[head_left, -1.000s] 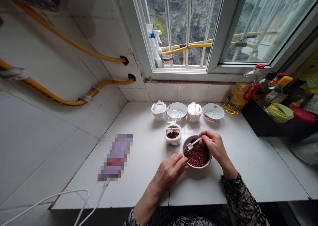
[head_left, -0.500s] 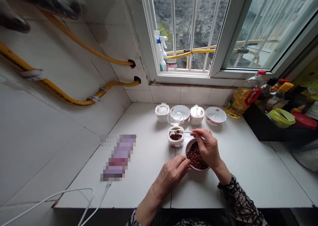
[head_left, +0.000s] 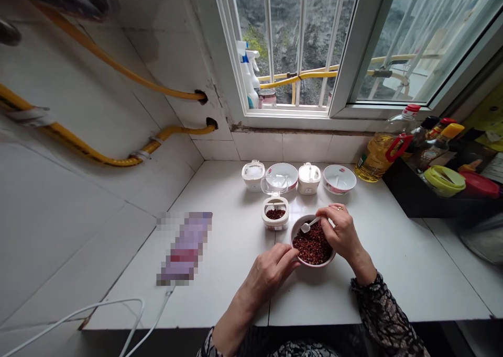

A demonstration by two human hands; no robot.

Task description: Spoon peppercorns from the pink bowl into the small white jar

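Note:
My right hand [head_left: 341, 232] pinches the handle of a small white spoon [head_left: 305, 227], its scoop hanging over the dark red peppercorn-like spice [head_left: 314, 247] in a bowl [head_left: 291, 236]. At the bowl's left rim, my left hand [head_left: 273, 267] is closed on the edge, thumb and fingers gripping it. Just behind and to the left stands a spice jar [head_left: 275, 222] with its clear lid [head_left: 274, 185] raised. More of the same dark red spice [head_left: 275, 213] shows inside the jar.
Behind the spice jar stand two lidded jars [head_left: 253, 176] [head_left: 309, 179] and two floral bowls [head_left: 282, 175] [head_left: 340, 180]. An oil bottle [head_left: 377, 153] and a dark box [head_left: 404, 194] of condiments are at right. A blurred-out phone-like object [head_left: 185, 249] with a white cable [head_left: 163, 310] lies left.
My right hand has drawn the spoon out of the spice jar and brought it right and down over the bowl. My left hand stays at the bowl's rim.

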